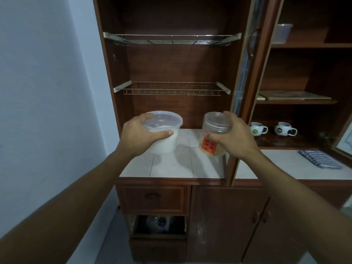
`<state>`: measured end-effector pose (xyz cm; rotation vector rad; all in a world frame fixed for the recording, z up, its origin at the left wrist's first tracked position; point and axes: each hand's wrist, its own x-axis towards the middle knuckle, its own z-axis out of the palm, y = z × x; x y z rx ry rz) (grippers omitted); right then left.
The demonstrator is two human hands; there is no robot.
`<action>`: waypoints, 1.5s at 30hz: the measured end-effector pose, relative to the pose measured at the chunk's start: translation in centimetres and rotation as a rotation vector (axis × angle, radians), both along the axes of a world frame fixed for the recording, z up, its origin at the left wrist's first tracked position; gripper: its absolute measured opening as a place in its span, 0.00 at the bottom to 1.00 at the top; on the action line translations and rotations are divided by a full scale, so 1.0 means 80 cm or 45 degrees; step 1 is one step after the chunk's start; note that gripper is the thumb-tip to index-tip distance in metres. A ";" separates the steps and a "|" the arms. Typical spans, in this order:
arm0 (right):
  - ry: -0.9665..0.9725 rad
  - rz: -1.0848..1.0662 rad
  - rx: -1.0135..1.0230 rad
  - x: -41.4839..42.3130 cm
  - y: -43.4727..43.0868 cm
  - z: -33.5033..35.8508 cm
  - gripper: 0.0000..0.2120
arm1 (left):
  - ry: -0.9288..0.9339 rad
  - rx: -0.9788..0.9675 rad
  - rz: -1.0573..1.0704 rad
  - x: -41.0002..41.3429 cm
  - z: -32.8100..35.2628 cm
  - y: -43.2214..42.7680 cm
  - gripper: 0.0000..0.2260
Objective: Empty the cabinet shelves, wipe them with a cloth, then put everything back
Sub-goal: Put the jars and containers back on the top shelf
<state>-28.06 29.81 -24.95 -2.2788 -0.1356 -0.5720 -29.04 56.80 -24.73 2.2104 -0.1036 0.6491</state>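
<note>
My left hand (139, 134) grips a round clear plastic tub (165, 138) with a lid and white contents, held by its rim just above the white tiled counter (171, 164). My right hand (234, 138) grips a clear screw-top jar (211, 141) with an orange label and yellowish contents, tilted slightly over the counter's right part. Behind them the brown wooden cabinet holds two wire racks, an upper wire rack (171, 40) and a lower wire rack (171, 89), both bare. A blue-and-white striped cloth (320, 159) lies folded on the counter at the far right.
The open cabinet door (245, 88) stands edge-on right of the jar. Two white mugs (273, 128) sit on the right section's low shelf, flat boards (293, 95) one shelf up, a clear box (282, 33) higher. A drawer (154, 199) and cupboard doors (247, 221) lie below.
</note>
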 end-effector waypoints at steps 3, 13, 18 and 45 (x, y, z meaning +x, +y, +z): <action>0.001 -0.018 0.009 -0.020 -0.020 0.005 0.46 | -0.009 0.023 -0.035 -0.017 0.001 -0.017 0.35; -0.055 -0.093 0.014 -0.047 -0.128 0.020 0.42 | -0.034 -0.009 -0.207 -0.040 0.025 -0.128 0.41; -0.045 -0.148 -0.016 -0.044 -0.215 0.022 0.45 | -0.075 -0.045 -0.241 -0.038 0.036 -0.216 0.36; -0.096 -0.106 -0.039 0.033 -0.495 0.043 0.42 | -0.109 -0.070 -0.217 0.054 0.062 -0.500 0.39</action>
